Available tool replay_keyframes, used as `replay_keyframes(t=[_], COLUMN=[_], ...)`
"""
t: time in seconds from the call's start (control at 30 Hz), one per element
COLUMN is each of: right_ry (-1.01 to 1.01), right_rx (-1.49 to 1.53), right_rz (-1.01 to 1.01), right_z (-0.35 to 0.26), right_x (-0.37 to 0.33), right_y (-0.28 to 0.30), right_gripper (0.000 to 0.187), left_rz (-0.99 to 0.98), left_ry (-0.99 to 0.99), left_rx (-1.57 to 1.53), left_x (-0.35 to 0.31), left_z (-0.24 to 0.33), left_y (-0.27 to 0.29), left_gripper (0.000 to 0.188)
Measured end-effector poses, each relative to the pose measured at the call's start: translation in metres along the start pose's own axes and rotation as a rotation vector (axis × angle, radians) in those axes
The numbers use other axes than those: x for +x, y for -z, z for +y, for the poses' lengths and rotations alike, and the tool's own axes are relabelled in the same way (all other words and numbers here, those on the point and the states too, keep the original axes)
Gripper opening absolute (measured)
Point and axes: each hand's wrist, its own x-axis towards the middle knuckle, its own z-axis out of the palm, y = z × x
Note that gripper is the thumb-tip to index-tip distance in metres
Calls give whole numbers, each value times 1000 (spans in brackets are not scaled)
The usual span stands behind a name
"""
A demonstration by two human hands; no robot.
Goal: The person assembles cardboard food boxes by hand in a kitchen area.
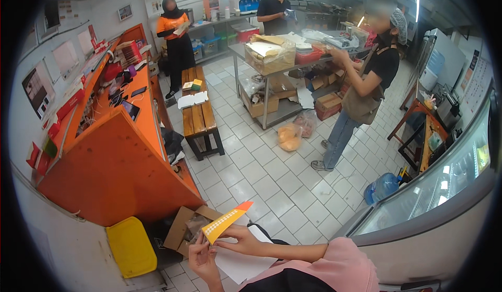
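A folded paper food carton (224, 225), yellow with a white pattern and an orange tip, is held up in front of me and tilted to the right. My left hand (203, 258) pinches its lower left end between closed fingers. Along its lower side my right hand (243, 241) grips it, the fingers bent and partly hidden behind it. Beneath my right forearm, white paper sheets (238, 263) rest over my lap.
An open cardboard box (180, 229) stands on the floor beside a yellow lid (132, 247). To the left runs an orange counter (120, 156); ahead is a wooden bench (198, 117). Three people work around a steel table (266, 77). A glass-door cooler (423, 203) is at right.
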Motion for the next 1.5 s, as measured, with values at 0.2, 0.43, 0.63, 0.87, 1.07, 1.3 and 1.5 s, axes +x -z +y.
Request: replay_keyframes(t=[0.2, 0.43, 0.63, 0.87, 1.07, 1.3, 1.5], right_ry=[-130, -43, -93, -370, -362, 195, 168], right_rx=[254, 108, 280, 359, 34, -485, -605], right_rz=[174, 76, -82, -86, -24, -373, -516], right_z=[-8, -20, -36, -19, -19, -2, -1], right_x=[-9, -12, -20, -15, -19, -35, -36], right_y=[-11, -5, -12, 10, 18, 18, 22], right_gripper=[27, 28, 36, 35, 32, 24, 32], left_rz=[-56, 3, -22, -168, -341, 11, 32], left_ry=[-102, -125, -168, -116, -148, 634, 722], left_rx=[108, 58, 237, 385, 467, -466, -602], left_x=[-6, -3, 6, -15, -37, -26, -26], left_z=[2, -5, 16, 8, -4, -51, -40], left_y=[-1, -8, -4, 0, -6, 50, 48], left_gripper=[10, 16, 51, 69, 65, 55, 62])
